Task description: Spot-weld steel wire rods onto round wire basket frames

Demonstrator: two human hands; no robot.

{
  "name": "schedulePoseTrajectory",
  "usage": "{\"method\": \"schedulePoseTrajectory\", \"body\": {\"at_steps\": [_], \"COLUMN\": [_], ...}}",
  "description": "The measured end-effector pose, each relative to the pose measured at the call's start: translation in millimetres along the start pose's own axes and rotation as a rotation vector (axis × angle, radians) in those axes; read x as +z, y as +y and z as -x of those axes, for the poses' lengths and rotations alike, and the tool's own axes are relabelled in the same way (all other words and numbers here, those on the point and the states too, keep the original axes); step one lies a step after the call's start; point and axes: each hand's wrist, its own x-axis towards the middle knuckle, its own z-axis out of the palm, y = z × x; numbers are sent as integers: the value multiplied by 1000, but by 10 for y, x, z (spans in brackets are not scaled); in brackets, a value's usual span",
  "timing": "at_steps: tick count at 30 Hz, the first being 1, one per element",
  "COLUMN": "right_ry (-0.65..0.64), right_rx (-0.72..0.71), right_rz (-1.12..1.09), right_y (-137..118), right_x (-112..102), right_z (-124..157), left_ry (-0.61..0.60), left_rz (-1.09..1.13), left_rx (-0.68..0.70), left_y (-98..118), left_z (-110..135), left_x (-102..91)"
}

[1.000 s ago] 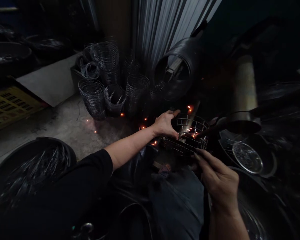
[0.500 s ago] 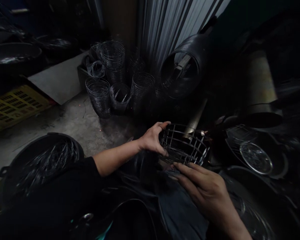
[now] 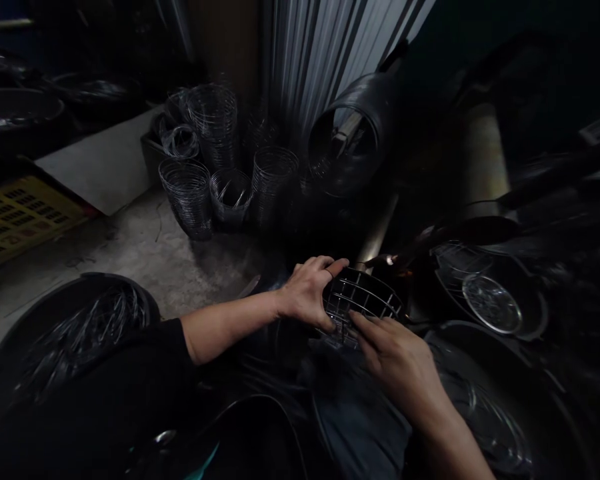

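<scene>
A round wire cage (image 3: 363, 301) of welded rings and ribs lies on its side in front of me, over my lap. My left hand (image 3: 307, 293) grips its left rim, fingers curled over the wires. My right hand (image 3: 397, 357) rests on its near side, fingertips pressed against the wires. Just beyond the cage a dark metal arm (image 3: 420, 243) ends in a small glowing tip (image 3: 391, 260).
Stacks of wire rings (image 3: 215, 167) stand on the concrete floor ahead. A black tub of wires (image 3: 75, 327) sits at left, a yellow crate (image 3: 15, 217) further left. A dark drum (image 3: 353, 133) lies on its side. At right, a basin with a shiny disc (image 3: 493, 300).
The sparks around the cage have died out. The cage has been drawn back toward me and turned, and my right hand has come up onto its near side.
</scene>
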Motion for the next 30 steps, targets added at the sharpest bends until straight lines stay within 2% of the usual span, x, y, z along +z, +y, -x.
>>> {"method": "schedulePoseTrajectory", "body": {"at_steps": [3,8,13,23,30], "right_ry": [122,223,233,236,325], "right_rx": [-3,-36,-19,37,83], "right_rz": [-76,-41,-13,-34,-106], "right_y": [116,305,452,539,672], "right_x": [33,17,-6,25,54], "right_z": [4,-108,-240,-297,-401], "left_ry": [7,32,34,30,48], "left_rz": [8,42,66,78,37], "left_rx": [-4,-8,-26,-37,-68], "left_y": [10,-12,-26,-36,-44], "left_z": [-92,-330,-527,-657,-821], "left_x": [-2,5,-9,-31,-54]}}
